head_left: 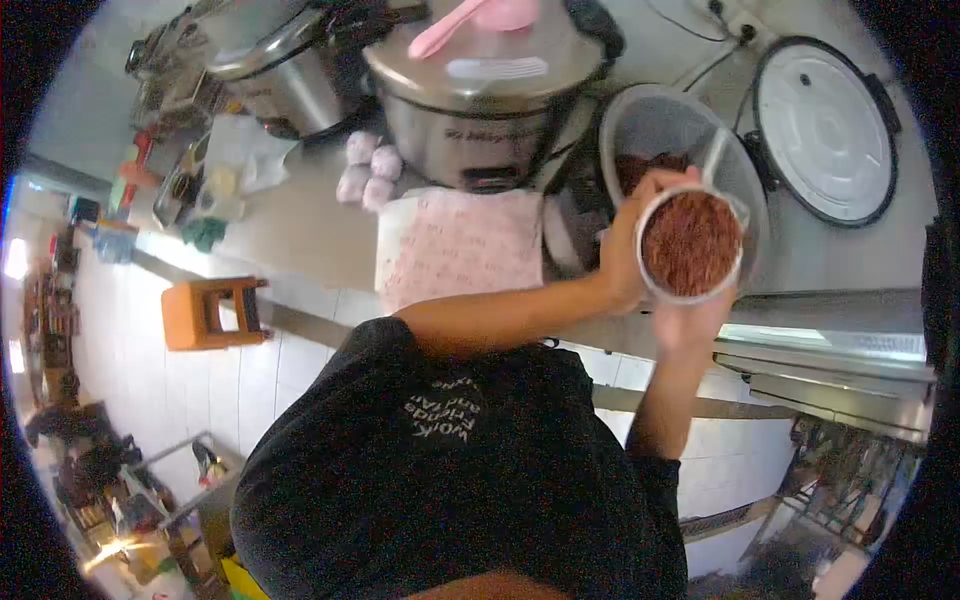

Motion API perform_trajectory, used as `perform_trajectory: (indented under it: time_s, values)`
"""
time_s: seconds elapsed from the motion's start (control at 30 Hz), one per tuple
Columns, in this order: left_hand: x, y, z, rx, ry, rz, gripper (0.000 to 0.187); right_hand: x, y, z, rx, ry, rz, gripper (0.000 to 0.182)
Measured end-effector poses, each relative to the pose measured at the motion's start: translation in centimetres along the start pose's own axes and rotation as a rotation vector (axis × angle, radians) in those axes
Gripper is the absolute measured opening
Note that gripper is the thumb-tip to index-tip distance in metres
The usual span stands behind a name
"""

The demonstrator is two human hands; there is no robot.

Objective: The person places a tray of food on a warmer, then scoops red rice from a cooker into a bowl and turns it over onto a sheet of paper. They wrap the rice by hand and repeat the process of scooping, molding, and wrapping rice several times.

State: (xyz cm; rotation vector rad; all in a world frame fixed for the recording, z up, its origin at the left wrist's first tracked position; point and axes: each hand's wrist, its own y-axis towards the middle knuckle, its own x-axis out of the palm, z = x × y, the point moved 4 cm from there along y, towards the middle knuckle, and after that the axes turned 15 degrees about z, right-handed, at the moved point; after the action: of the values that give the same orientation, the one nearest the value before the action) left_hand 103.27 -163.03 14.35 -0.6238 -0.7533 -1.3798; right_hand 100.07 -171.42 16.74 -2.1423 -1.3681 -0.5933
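A white-rimmed measuring cup [745, 215], heaped with reddish-brown grains [692, 245], is held over the near side of a large translucent tub [735, 165]. My left hand [628, 235] wraps its far and left side, fingers closed along the rim. From the near side my right hand [692, 318] grips the cup lower down; its fingers are partly hidden and blurred. More dark reddish grains [650, 168] lie inside the tub, behind the cup. The cup's base cannot be seen.
A large steel cooker [460, 135] with a pink rice paddle [450, 28] on its lid stands left of the tub. Before it lies a patterned cloth [460, 245], near several pale round bundles [368, 172]. A round white-lined lid [825, 130] stands open at right. An orange stool [200, 312] is on the floor.
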Motion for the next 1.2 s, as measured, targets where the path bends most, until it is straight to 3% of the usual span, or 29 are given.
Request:
perform_trajectory:
  time_s: [0.1, 0.17, 0.23, 0.27, 0.33, 0.37, 0.47, 0.5, 0.6, 0.7, 0.8, 0.9, 0.97, 1.03, 1.1, 1.2]
  values:
    - [-6.1, -2.4, 3.5, 0.513, 0.496, -0.074, 0.037, 1.3, -4.4, 5.7, 0.396, 0.403, -0.053, 0.062]
    - [-10.2, -3.9, 8.7, 0.765, 0.906, -0.011, 0.042, 0.2, -6.7, 9.4, 0.378, 0.351, -0.121, 0.062]
    - [-16.8, -3.3, 12.4, 0.611, 1.056, 0.048, 0.049, 0.3, -6.9, 13.2, 0.208, 0.042, -0.121, 0.061]
    - [-21.2, -2.7, 14.3, 0.484, 0.971, 0.064, 0.052, 0.4, -6.9, 15.5, 0.104, -0.113, -0.076, 0.06]
    - [-31.7, -1.8, 16.0, 0.335, 1.307, -0.181, 0.05, 0.7, -5.9, 20.2, 0.011, -0.207, 0.059, 0.057]
    - [-36.1, -2.1, 16.4, 0.231, 1.539, -0.332, 0.049, 0.7, -5.1, 23.3, 0.264, 0.033, 0.183, 0.058]
    - [-44.8, -5.3, 14.7, 0.187, 1.671, -0.739, 0.042, 1.0, -2.2, 29.7, -0.621, -0.966, -0.332, 0.059]
    - [-45.6, -5.6, 14.3, 0.2, 1.665, -0.759, 0.042, 0.5, -2.2, 32.3, -0.917, -1.295, -0.519, 0.06]
    - [-46.5, -6.4, 13.3, 0.265, 1.647, -0.804, 0.047, -2.7, -2.4, 38.1, -1.024, -1.517, -0.644, 0.057]
    - [-48.4, -5.9, 12.2, 0.267, 1.689, -0.77, 0.043, -3.0, -2.0, 38.1, -0.972, -1.45, -0.655, 0.058]
    - [-48.9, -5.4, 11.4, 0.32, 1.686, -0.798, 0.039, -2.0, -1.9, 34.8, -0.997, -1.367, -0.585, 0.06]
    - [-45.6, -5.1, 12.9, 0.243, 1.687, -0.735, 0.025, -2.9, -2.3, 28.4, -1.248, -1.308, -0.374, 0.064]
    - [-46.6, -5.2, 12.2, 0.219, 1.697, -0.725, 0.021, -5.9, -3.2, 24.5, -1.384, -1.465, -0.186, 0.064]
    - [-46.5, -5.0, 11.9, 0.283, 1.703, -0.716, 0.017, -12.4, -2.3, 23.7, -1.397, -1.552, -0.104, 0.068]
    - [-44.8, -4.8, 12.4, 0.433, 1.704, -0.692, 0.014, -17.8, -2.6, 23.7, -1.255, -1.705, -0.064, 0.071]
    - [-43.0, -5.3, 12.1, 0.378, 1.695, -0.553, 0.02, -19.5, -2.8, 22.6, -1.165, -1.769, -0.066, 0.073]
